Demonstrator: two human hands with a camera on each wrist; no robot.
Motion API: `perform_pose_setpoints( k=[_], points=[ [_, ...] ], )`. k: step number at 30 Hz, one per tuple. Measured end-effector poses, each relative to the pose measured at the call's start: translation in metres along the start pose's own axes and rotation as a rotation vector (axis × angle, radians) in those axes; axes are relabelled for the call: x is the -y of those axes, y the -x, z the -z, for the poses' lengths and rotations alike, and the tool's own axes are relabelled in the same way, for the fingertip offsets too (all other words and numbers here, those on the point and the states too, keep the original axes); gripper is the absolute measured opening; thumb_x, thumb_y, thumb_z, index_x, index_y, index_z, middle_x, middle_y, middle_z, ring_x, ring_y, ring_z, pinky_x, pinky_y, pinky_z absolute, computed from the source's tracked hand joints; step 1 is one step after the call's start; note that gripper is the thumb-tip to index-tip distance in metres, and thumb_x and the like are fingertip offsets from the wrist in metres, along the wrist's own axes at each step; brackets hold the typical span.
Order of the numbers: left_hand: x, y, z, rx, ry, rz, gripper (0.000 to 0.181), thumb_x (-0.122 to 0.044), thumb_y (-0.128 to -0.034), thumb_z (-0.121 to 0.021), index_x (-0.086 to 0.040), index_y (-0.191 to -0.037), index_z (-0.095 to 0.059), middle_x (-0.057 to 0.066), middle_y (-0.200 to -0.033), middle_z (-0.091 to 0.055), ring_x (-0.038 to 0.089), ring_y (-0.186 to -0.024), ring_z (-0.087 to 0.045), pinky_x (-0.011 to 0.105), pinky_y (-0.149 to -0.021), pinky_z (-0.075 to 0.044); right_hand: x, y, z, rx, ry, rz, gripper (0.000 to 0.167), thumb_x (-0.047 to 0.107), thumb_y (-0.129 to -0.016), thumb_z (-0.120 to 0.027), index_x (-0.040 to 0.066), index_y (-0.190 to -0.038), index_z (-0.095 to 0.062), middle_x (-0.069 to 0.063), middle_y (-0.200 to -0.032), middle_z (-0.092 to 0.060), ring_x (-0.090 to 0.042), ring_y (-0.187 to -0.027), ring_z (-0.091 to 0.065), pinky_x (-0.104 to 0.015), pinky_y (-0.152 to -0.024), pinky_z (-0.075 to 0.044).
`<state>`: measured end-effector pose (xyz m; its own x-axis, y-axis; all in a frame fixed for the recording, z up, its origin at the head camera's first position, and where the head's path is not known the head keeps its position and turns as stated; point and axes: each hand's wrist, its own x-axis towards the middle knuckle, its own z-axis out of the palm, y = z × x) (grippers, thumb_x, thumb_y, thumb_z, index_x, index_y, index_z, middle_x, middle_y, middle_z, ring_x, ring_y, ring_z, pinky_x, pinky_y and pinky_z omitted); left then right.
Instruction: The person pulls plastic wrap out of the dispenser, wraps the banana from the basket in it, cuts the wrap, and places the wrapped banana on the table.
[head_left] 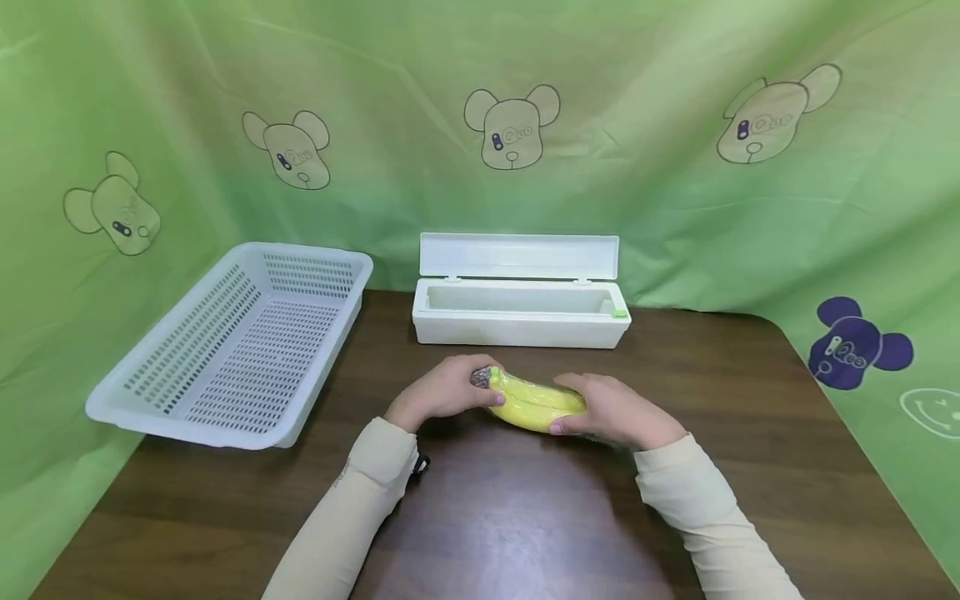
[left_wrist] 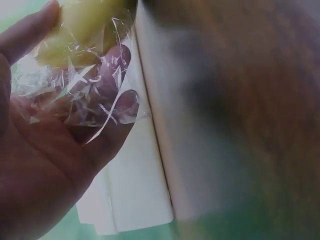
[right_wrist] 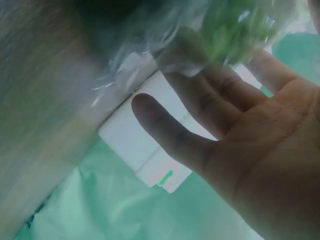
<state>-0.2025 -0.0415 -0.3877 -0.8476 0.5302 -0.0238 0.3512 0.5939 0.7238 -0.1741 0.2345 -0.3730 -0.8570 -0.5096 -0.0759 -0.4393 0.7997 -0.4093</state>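
Note:
Yellow bananas [head_left: 536, 402], wrapped in clear plastic film [left_wrist: 75, 85], lie sideways between both hands in the head view. My left hand [head_left: 450, 389] holds their left end, thumb in front and fingers behind. Loose, crinkled film bunches over its fingers in the left wrist view. At the other end my right hand [head_left: 618, 408] grips the bananas between thumb and fingers. The right wrist view shows a greenish banana tip [right_wrist: 235, 35] under film, above the fingers of that hand. Just behind the hands stands a long white box [head_left: 521, 329] with its lid [head_left: 519, 256] raised.
A white perforated basket [head_left: 315, 408] stands on the left of the brown wooden table [head_left: 480, 517]. On the box's right front rim sits a small green piece [head_left: 619, 313]. A green patterned curtain [head_left: 405, 167] hangs behind the table and along its sides.

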Motion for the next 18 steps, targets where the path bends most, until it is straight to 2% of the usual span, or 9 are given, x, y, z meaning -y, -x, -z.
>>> perform_pose_setpoints(
  k=[3, 8, 13, 15, 18],
  points=[
    [0.001, 0.001, 0.003, -0.035, 0.023, 0.008, 0.036, -0.03, -0.0879, -0.078, -0.017, -0.121, -0.069, -0.006, -0.103, -0.065, 0.014, -0.098, -0.057, 0.033, -0.088, -0.048, 0.0, 0.0, -0.001, -0.003, 0.01, -0.009, 0.082, 0.046, -0.081, -0.084, -0.003, -0.139, -0.054, -0.019, -0.128, -0.063, -0.034, -0.114, -0.061, -0.051, -0.097, -0.048],
    [0.005, 0.002, 0.011, -0.071, 0.057, 0.014, 0.035, -0.029, -0.0874, -0.079, -0.015, -0.118, -0.07, -0.005, -0.098, -0.066, 0.015, -0.094, -0.058, 0.032, -0.084, -0.05, 0.002, -0.004, -0.003, -0.015, 0.021, 0.009, 0.081, 0.044, -0.078, -0.086, -0.003, -0.137, -0.055, -0.015, -0.122, -0.065, -0.029, -0.105, -0.062, -0.049, -0.093, -0.049],
    [0.007, 0.005, 0.021, -0.086, 0.116, -0.005, 0.031, -0.028, -0.0885, -0.078, -0.014, -0.115, -0.071, -0.002, -0.095, -0.066, 0.016, -0.092, -0.058, 0.033, -0.081, -0.051, 0.005, -0.007, -0.006, -0.073, -0.012, 0.043, 0.058, 0.035, -0.078, -0.085, 0.003, -0.122, -0.063, 0.0, -0.098, -0.065, -0.018, -0.086, -0.058, -0.04, -0.078, -0.049],
    [0.007, 0.007, 0.025, -0.09, 0.143, -0.019, 0.031, -0.027, -0.0893, -0.077, -0.013, -0.116, -0.07, -0.002, -0.097, -0.066, 0.016, -0.094, -0.058, 0.034, -0.083, -0.05, 0.007, -0.007, -0.005, -0.107, -0.045, 0.053, 0.047, 0.033, -0.077, -0.084, 0.008, -0.112, -0.065, 0.005, -0.088, -0.061, -0.015, -0.079, -0.055, -0.036, -0.072, -0.048],
    [0.004, 0.011, 0.034, -0.096, 0.182, -0.052, 0.035, -0.027, -0.0908, -0.077, -0.012, -0.122, -0.068, -0.001, -0.103, -0.066, 0.016, -0.098, -0.058, 0.034, -0.086, -0.05, 0.01, -0.006, -0.001, -0.169, -0.085, 0.074, 0.039, 0.031, -0.076, -0.085, 0.013, -0.104, -0.065, 0.009, -0.08, -0.056, -0.013, -0.074, -0.052, -0.033, -0.068, -0.045]
  ],
)
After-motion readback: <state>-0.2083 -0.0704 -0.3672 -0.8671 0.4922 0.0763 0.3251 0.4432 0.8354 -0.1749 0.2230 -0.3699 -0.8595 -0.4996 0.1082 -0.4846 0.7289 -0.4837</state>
